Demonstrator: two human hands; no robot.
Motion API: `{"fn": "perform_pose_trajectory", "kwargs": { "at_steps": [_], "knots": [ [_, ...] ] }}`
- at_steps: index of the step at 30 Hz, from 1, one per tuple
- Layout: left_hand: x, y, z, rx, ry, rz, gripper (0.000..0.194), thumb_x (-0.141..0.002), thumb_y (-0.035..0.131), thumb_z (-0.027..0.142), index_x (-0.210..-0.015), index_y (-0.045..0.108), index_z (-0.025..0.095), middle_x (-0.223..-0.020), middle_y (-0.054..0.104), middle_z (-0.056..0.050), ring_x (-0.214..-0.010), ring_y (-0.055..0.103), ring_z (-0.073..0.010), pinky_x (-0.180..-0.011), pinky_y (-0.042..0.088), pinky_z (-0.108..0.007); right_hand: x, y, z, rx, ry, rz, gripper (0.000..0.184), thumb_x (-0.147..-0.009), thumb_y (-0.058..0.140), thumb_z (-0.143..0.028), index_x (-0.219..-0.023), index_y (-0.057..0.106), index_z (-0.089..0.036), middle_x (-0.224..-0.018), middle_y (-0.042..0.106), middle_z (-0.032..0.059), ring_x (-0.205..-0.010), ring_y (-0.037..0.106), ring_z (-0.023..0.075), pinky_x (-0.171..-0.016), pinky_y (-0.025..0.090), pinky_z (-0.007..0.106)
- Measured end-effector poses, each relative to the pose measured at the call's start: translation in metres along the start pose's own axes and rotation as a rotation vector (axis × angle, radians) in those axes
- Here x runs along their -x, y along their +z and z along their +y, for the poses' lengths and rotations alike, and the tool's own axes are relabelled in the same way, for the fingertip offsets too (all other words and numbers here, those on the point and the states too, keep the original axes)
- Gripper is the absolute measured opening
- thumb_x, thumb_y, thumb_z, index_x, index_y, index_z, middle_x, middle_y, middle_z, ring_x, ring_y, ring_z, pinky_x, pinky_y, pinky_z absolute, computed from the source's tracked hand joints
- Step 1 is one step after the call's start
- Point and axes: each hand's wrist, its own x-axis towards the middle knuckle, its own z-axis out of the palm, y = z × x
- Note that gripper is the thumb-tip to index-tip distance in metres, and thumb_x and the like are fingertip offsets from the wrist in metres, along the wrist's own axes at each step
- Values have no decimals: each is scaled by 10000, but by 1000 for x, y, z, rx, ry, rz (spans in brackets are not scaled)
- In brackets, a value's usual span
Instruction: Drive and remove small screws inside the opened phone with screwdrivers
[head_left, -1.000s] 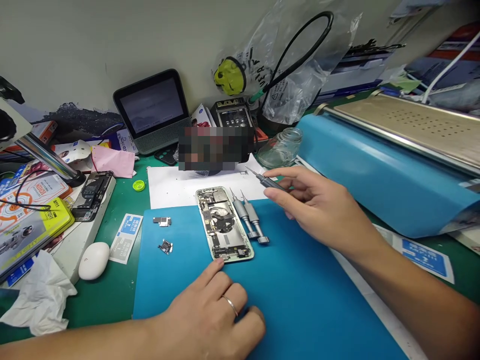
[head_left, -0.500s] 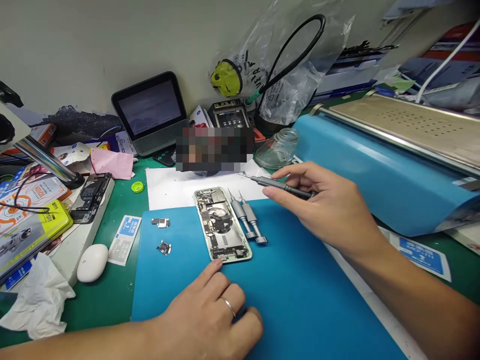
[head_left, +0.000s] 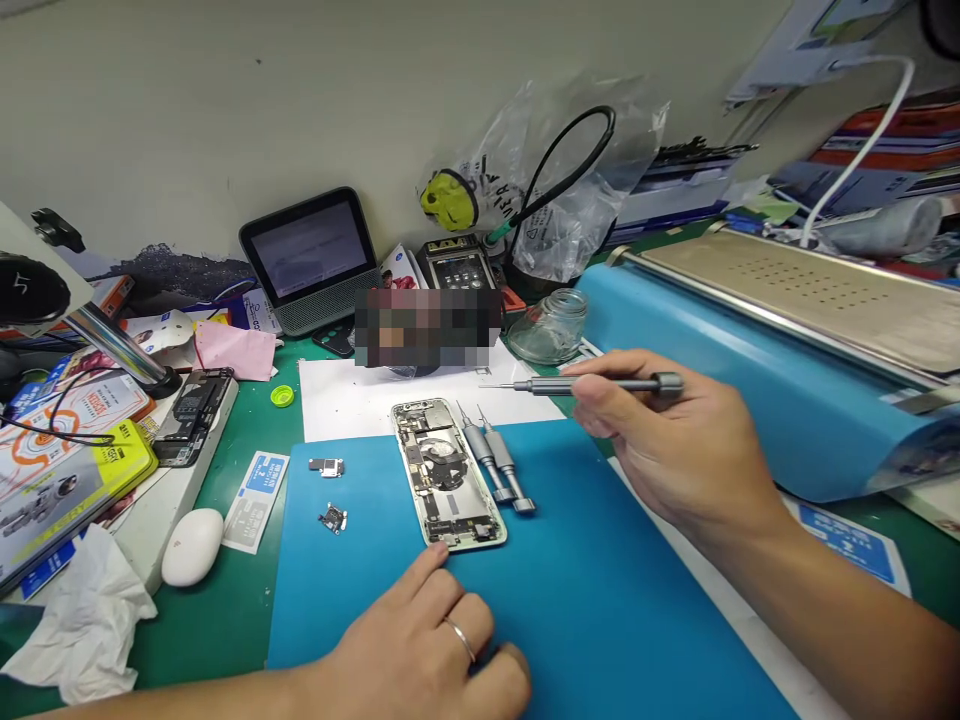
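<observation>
An opened phone lies on the blue mat with its inner parts exposed. My left hand, wearing a ring, rests its index fingertip on the phone's bottom edge; the other fingers curl loosely and hold nothing. Above the mat to the right, my right hand grips a grey precision screwdriver, its thin tip pointing left over the white paper. Whether a tiny piece clings to that tip is too small to tell. Two more precision screwdrivers lie along the phone's right side.
Two small phone parts, a metal-covered piece and a dark piece, lie left of the phone. Farther left are a white earbud case and crumpled tissue. A glass jar and a blue-covered machine stand behind and right.
My right hand has turned the screwdriver from tilted to nearly level and shifted it slightly right. The whole view has moved a little; my left fingertip stays at the phone's bottom edge.
</observation>
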Motion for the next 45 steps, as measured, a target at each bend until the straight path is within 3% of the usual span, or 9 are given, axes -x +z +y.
{"fn": "perform_pose_trajectory", "kwargs": {
  "at_steps": [5, 9, 14, 22, 26, 31, 37, 40, 45],
  "knots": [
    [-1, 1, 0, -6, 1, 6, 254, -1009, 647, 435, -1019, 597, 186, -829, 534, -22, -733, 492, -212, -1146, 448, -518, 1, 6, -3, -186, 31, 32, 530, -837, 686, -769, -833, 608, -245, -941, 716, 65, -624, 628, 170, -590, 553, 360],
    [-3, -3, 0, -4, 2, 11, 261, -1011, 648, 444, -1002, 596, 189, -820, 532, -18, -727, 489, -211, -1122, 467, -504, 10, 7, -3, -153, -4, -60, 451, -886, 648, -741, -917, 627, -292, -771, 719, 21, -595, 656, 208, -578, 578, 371],
    [-6, -6, -1, 51, -3, 83, 393, -1074, 535, 544, -1027, 627, 165, -837, 558, -25, -737, 507, -213, -1128, 450, -497, 19, 6, 4, 81, -385, -211, 183, -1034, 589, -454, -997, 679, -299, -911, 788, 23, -793, 758, 227, -733, 609, 373],
    [-7, -6, -2, 107, -11, 114, 460, -1143, 361, 500, -1012, 648, 166, -817, 561, -25, -746, 524, -215, -1147, 428, -476, 15, 7, -2, 121, -782, -301, 137, -1052, 550, -241, -1111, 672, -265, -950, 797, 53, -895, 784, 220, -804, 630, 360],
    [-7, -7, -2, 110, -16, 126, 557, -1170, 222, 467, -993, 655, 164, -812, 552, -25, -740, 517, -213, -1162, 405, -461, 13, 7, 0, 154, -882, -311, 153, -1044, 544, -182, -1144, 653, -221, -960, 776, 79, -887, 764, 206, -777, 623, 330],
    [-6, -9, -2, 125, -8, 69, 431, -1108, 466, 543, -1026, 654, 164, -833, 568, -23, -754, 524, -218, -1177, 394, -490, 14, 7, 3, 137, -837, -314, 152, -1045, 556, -196, -1161, 646, -236, -972, 774, 64, -883, 761, 200, -802, 621, 328],
    [-7, -10, -1, 95, -10, 56, 387, -1042, 604, 551, -1036, 651, 167, -841, 576, -23, -758, 529, -217, -1164, 407, -495, 19, 10, 3, -67, -460, -229, 333, -1062, 576, -334, -1392, 557, -298, -790, 730, -10, -625, 691, 161, -556, 565, 289],
    [-7, -9, -1, 84, -12, 45, 404, -1008, 648, 574, -1037, 651, 171, -848, 576, -23, -756, 523, -217, -1159, 410, -496, 19, 10, 1, -124, -416, -200, 280, -1053, 598, -353, -1325, 570, -292, -751, 716, -16, -605, 678, 164, -494, 536, 283],
    [-5, -8, -1, 74, -2, 16, 438, -964, 698, 597, -1040, 644, 169, -864, 576, -28, -763, 526, -218, -1147, 419, -510, 21, 9, -3, -210, -397, -115, 276, -1001, 678, -192, -1147, 492, -335, -766, 747, -53, -544, 690, 132, -422, 503, 227]
  ]
}}
